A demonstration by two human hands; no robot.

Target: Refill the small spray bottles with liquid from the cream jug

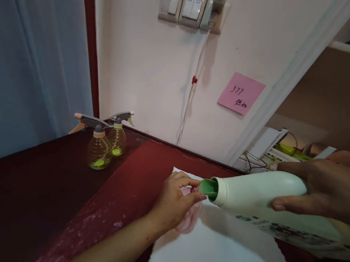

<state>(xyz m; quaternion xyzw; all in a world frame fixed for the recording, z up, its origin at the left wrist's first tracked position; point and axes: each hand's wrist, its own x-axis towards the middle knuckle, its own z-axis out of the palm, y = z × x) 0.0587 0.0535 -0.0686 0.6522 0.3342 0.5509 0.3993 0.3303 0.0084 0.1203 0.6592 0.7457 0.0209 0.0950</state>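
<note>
My right hand (324, 189) grips a large white detergent bottle (259, 196), tipped on its side so its green spout (208, 189) points left. My left hand (174, 201) is closed round a small clear pinkish cup (190, 218), held right under the spout. Both hang over a white cloth (226, 256) spread on the dark red table (58, 201).
Two yellow spray bottles (106, 146) stand at the table's far left corner. On the wall behind are switches and a socket (193, 10) with a hanging white cable (193, 86), plus a pink note (241, 93). A shelf with papers and wires (274, 149) lies at right.
</note>
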